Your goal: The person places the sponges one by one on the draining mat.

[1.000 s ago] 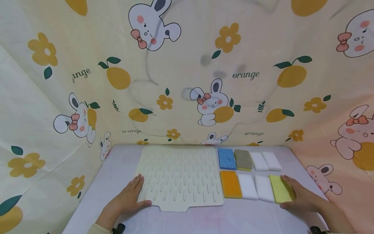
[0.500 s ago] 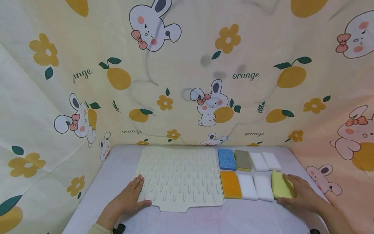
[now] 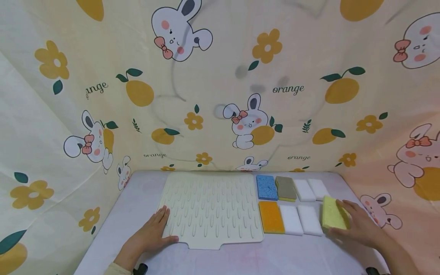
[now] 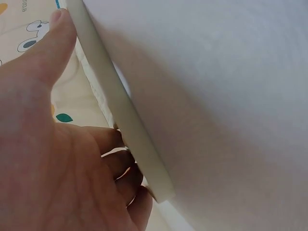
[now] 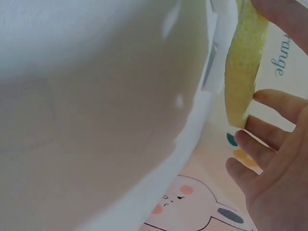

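Note:
My left hand (image 3: 149,233) rests with fairly straight fingers along the left edge and near left corner of a cream ridged board (image 3: 209,210) that has a tab at its front. The left wrist view catches the edge of the board (image 4: 125,110) against the thumb and fingertips. At the right end of the front row, my right hand (image 3: 361,225) pinches a pale yellow sponge (image 3: 333,214) between thumb and fingers. In the right wrist view, the sponge (image 5: 243,67) is tilted, with a gap between it and the tabletop.
Right of the board lie an orange sponge (image 3: 271,217) and two white sponges (image 3: 291,219) in the front row. Behind them are a blue sponge (image 3: 266,187), a grey-topped sponge (image 3: 286,188) and two more white ones. A printed curtain (image 3: 213,76) hangs behind and at both sides.
My right hand has shifted the yellow sponge slightly right and back, away from the neighbouring white sponge, which has straightened a little. My left hand and the board have stayed put.

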Demonstrator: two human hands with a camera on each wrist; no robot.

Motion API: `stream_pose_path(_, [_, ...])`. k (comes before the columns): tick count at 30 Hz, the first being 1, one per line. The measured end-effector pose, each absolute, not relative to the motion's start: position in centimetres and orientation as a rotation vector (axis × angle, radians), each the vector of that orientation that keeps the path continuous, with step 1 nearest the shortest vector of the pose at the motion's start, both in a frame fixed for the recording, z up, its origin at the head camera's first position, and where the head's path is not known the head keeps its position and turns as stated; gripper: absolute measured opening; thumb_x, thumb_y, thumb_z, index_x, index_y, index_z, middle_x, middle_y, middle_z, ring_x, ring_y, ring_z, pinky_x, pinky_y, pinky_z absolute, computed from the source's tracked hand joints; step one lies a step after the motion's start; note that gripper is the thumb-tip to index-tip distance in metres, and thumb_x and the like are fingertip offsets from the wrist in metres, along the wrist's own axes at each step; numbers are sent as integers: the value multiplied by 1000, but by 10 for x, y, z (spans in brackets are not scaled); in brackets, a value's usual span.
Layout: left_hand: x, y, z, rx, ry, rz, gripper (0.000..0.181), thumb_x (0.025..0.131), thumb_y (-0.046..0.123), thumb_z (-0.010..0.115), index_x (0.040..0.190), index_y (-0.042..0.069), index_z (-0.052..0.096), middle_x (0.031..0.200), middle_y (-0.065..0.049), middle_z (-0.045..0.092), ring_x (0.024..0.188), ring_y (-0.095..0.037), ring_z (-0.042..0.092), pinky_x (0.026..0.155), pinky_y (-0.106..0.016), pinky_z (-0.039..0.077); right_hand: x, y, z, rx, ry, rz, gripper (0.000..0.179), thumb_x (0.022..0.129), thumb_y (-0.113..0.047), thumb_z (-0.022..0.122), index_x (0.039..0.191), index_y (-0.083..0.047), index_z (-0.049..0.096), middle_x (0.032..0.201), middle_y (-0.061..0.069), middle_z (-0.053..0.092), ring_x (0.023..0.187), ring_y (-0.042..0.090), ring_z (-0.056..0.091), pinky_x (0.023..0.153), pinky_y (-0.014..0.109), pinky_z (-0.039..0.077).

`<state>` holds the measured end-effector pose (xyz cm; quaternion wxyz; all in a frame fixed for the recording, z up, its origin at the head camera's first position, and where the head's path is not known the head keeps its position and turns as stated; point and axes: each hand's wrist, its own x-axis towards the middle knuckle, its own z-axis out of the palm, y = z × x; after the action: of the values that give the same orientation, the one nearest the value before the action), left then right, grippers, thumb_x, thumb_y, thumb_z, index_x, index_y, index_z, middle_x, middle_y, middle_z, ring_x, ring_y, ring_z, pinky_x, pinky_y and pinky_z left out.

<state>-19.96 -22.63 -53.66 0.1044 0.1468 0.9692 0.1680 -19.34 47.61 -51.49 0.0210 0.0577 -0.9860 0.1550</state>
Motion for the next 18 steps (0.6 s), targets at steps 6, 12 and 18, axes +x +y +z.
stream_pose_path(6, [-197,-227,-534,403,2866,495,118,90,66,77,163,-13,29,172,-33,21,161,-48,22,131,-60,23,-195,460,-517,277,-2944,562,115,75,-46,97,155,13,39,150,45,36,129,68,42,97,88,39])
stream_pose_path(12, [-198,-226,-535,428,2872,483,119,89,67,77,163,-13,29,172,-33,22,161,-48,23,130,-60,24,-199,434,-522,329,-2880,635,116,73,-44,99,155,13,41,150,42,38,132,65,41,99,87,38])
stream_pose_path(18, [-198,-225,-535,425,2868,471,119,89,67,77,162,-13,29,172,-33,22,161,-47,23,130,-60,24,-203,412,-524,303,-2931,681,120,76,-53,96,159,11,36,155,39,34,138,62,37,103,86,38])
